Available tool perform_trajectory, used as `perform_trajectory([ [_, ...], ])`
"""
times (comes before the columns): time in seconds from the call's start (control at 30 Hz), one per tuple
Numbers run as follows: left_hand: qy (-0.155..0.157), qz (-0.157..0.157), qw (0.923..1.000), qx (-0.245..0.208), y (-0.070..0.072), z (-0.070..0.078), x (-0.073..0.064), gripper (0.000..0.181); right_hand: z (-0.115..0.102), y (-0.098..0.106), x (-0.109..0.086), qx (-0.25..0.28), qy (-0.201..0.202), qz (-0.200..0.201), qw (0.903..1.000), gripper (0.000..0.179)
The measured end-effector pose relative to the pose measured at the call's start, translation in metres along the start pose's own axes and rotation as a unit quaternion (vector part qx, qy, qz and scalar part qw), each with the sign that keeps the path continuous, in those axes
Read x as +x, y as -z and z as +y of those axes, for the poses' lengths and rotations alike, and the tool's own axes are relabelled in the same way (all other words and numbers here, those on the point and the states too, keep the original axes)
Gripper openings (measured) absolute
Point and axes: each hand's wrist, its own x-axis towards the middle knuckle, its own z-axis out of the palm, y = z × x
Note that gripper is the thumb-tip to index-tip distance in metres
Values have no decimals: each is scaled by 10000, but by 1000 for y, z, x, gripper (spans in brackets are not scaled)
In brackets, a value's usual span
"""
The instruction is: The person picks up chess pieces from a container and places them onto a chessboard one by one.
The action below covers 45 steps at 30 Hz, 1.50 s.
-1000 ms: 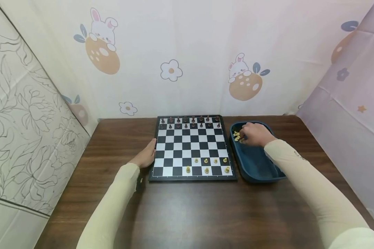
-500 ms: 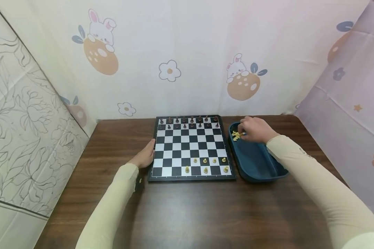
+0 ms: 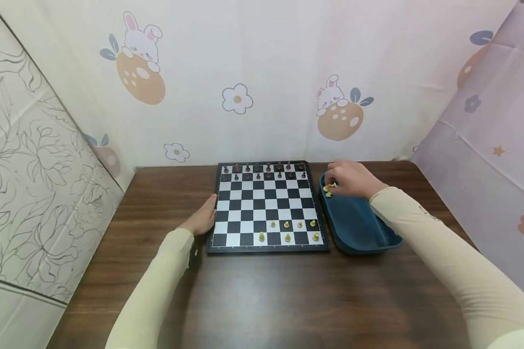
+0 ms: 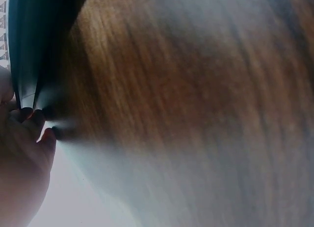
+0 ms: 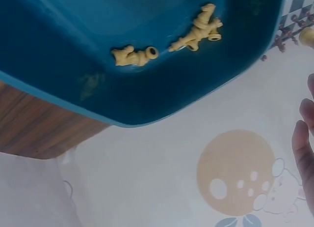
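A black-and-white chessboard (image 3: 253, 206) lies on the table. My left hand (image 3: 202, 218) rests along its left edge, fingers extended; in the left wrist view, fingertips (image 4: 49, 138) show beside the dark board edge. My right hand (image 3: 351, 178) is over the far left part of a blue tray (image 3: 358, 249). It pinches a pale yellow chess piece (image 5: 307, 36), cut off at the right wrist view's edge; most of its grip is out of view. In the tray lie a knight (image 5: 135, 56) and a small cluster of yellow chess pieces (image 5: 200, 29).
Dark red chess pieces (image 3: 268, 175) fill the board's two far rows. Several yellow chess pieces (image 3: 286, 225) stand on the near right squares. The tray sits close along the board's right side. A patterned curtain (image 3: 279, 97) hangs behind the wooden table (image 3: 262, 300).
My right hand dips into the tray, draws back right, then shifts left toward the tray's board-side rim. My left hand keeps its place at the board.
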Motion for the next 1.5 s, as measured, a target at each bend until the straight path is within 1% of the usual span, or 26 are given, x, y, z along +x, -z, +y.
perform_trajectory([
  [0.23,24,-25,10000,-42,0,1,-1,55,-10,4,5,120,86,89,9999,5],
  [0.5,54,-37,10000,-58,1,1,-1,56,-26,10,11,253,203,-12,9995,5],
  [0.63,43,-41,10000,-42,2,2,-1,55,-34,11,14,228,310,-38,9993,4],
  [0.8,63,-38,10000,-11,3,4,-1,55,-43,8,20,47,498,-78,9987,4],
  [0.97,39,-21,10000,27,1,3,0,55,-56,4,26,15,809,-109,9967,5],
  [1.2,67,-57,10000,15,0,1,1,55,-84,2,37,108,1239,-201,9920,5],
  [1.3,70,-67,10000,2,0,1,0,55,-98,1,43,143,1475,-152,9888,6],
  [1.5,95,-43,9999,38,0,2,1,55,-129,0,56,141,2032,10,9790,7],
])
